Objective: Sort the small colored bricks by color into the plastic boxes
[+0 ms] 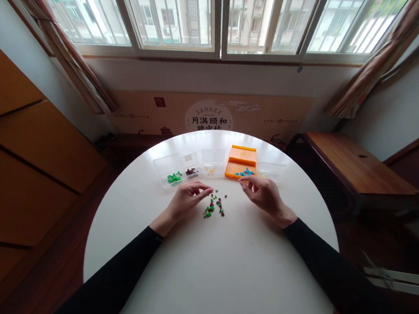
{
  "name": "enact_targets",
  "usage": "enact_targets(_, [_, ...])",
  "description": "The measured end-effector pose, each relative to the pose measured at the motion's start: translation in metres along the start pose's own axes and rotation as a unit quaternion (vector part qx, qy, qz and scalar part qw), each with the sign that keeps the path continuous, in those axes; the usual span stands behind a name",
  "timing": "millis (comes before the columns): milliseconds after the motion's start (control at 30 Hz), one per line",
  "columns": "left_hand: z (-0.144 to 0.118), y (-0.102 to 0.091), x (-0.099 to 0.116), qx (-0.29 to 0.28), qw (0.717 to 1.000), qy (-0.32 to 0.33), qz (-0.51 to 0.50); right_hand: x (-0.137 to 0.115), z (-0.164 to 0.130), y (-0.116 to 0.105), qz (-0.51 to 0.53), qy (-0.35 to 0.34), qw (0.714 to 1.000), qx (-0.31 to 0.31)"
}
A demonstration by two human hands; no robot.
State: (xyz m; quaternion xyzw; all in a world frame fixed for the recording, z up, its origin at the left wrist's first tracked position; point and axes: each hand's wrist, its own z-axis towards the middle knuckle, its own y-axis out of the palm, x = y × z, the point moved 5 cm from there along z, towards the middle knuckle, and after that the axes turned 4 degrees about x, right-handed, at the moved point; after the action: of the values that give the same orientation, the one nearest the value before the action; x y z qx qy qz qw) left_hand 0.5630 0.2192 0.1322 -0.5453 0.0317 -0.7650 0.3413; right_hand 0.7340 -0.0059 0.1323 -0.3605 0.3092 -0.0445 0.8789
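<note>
My left hand (188, 200) is at the left of a small pile of green and dark brown pieces (209, 209) on the table. Its thumb and forefinger are pinched together at the pile's upper edge; anything between the tips is too small to make out. My right hand (264, 196) hovers at the near right corner of an open orange box (243, 153), fingers curled and tips close together. What they hold, if anything, cannot be made out. Small blue pieces (245, 172) lie in the box's near half.
Along the table's (218, 274) far side stand open clear boxes: one with green pieces (174, 177), one with dark brown pieces (191, 171), one with yellow pieces (209, 169). Another clear box (274, 172) is behind my right hand. A wooden bench (368, 164) stands at the right.
</note>
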Motion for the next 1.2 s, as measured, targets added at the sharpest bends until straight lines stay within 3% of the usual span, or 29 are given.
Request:
enact_targets(133, [-0.002, 0.011, 0.004, -0.024, 0.998, -0.039, -0.052, -0.031, -0.012, 0.023, 0.095, -0.050, 0.993, -0.047])
enact_targets(267, [-0.004, 0.015, 0.007, -0.031, 0.996, -0.036, -0.073, -0.043, -0.019, 0.033, 0.133, -0.071, 0.987, -0.049])
enact_targets(633, [-0.006, 0.026, 0.017, -0.031, 0.996, -0.001, -0.079, -0.048, -0.020, 0.029, 0.124, -0.118, 0.985, 0.010])
enact_targets(1200, [-0.010, 0.024, 0.021, 0.011, 0.997, 0.057, -0.049, -0.042, -0.020, 0.029, 0.172, -0.088, 0.981, -0.013])
